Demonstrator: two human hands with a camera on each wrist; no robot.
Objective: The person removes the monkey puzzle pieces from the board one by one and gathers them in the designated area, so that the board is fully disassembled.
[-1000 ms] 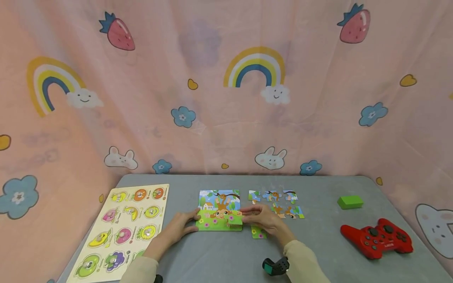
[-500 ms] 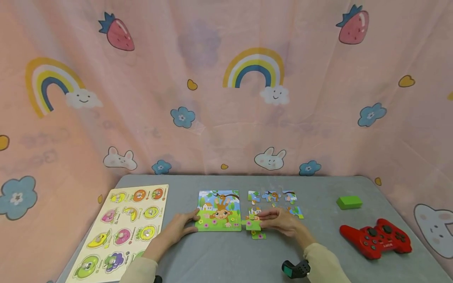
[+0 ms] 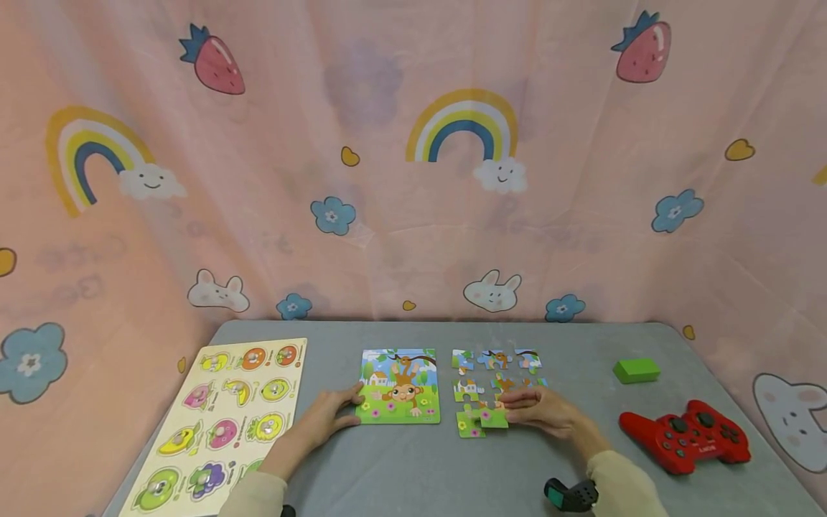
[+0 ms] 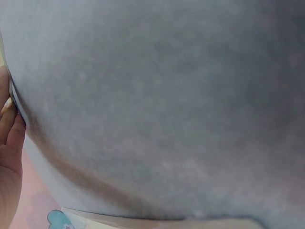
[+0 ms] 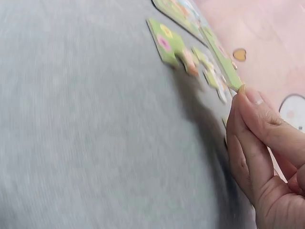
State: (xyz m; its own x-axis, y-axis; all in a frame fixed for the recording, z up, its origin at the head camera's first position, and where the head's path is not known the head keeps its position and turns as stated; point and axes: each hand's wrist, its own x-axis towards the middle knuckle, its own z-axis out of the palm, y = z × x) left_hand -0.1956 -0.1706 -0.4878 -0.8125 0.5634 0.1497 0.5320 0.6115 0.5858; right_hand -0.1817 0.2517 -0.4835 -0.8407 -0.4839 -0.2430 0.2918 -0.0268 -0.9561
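In the head view, my left hand (image 3: 329, 415) lies beside a square picture board (image 3: 400, 413) with a cartoon monkey, its fingertips at the board's left edge. The left wrist view catches only part of that hand's fingers (image 4: 14, 131) at the frame's edge. To the board's right, my right hand (image 3: 549, 412) pinches a green puzzle piece (image 3: 494, 420) with a pink flower between thumb and fingers. That piece is held over the table, next to a flowered corner piece (image 3: 470, 425). Above it lie several loose puzzle pieces (image 3: 465, 390), some partly covered by the right hand.
A cream fruit peg board (image 3: 209, 424) takes up the left side of the grey table (image 3: 388, 474). On the right are a green block (image 3: 636, 371) and a red game controller (image 3: 685, 436). A pink patterned curtain (image 3: 400, 237) hangs behind the table.
My right hand has carried the green puzzle piece from over the monkey board's lower right corner to the right, past the flowered corner piece. My left hand has stayed at the board's left edge.
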